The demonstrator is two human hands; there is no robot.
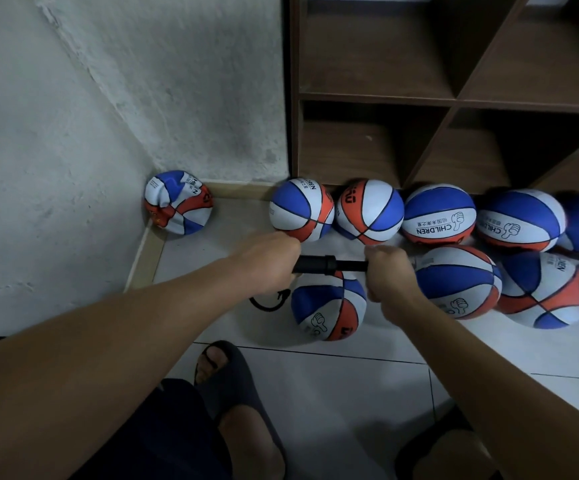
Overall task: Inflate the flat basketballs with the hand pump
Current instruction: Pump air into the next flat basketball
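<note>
Black pump [319, 264] lies level — left-right — between both hands.

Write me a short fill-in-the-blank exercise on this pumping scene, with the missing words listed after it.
1. Both hands, the left hand and the right hand, grip the black ____ held level above the floor.
2. The crumpled basketball lies in the ____ where the two walls meet.
3. A black hose curls beside the basketball below the pump, whose panels are blue, white and ____.
4. The row of round basketballs rests against the foot of a brown wooden ____.

Missing words: hand pump; corner; orange; shelf
</note>
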